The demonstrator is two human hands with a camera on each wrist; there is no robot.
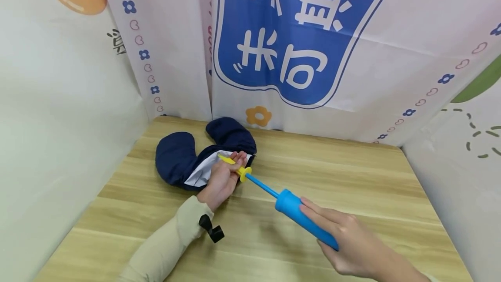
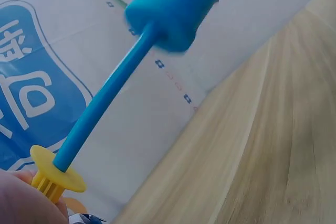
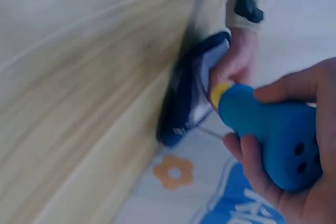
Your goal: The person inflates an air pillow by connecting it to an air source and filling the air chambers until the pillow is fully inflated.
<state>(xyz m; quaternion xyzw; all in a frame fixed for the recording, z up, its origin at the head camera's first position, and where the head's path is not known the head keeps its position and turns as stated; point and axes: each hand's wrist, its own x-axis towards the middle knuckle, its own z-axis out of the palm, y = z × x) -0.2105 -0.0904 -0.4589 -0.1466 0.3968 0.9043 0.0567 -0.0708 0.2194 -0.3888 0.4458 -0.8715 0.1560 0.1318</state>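
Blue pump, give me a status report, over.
Right hand grips blue pump. Left hand holds yellow nozzle by open navy cushion. Nothing seen blocking the pump.

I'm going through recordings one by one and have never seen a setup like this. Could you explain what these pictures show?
There is no machine here, just a person's two bare hands. The widest picture comes from a camera worn on the head, looking forward and down; the other two come from cameras on the left and right wrists. On the wooden table lies a navy U-shaped neck pillow, open along its curve so its white lining shows. The right hand grips a blue hand pump; the left hand, over the pillow's opening, holds the pump's yellow nozzle.
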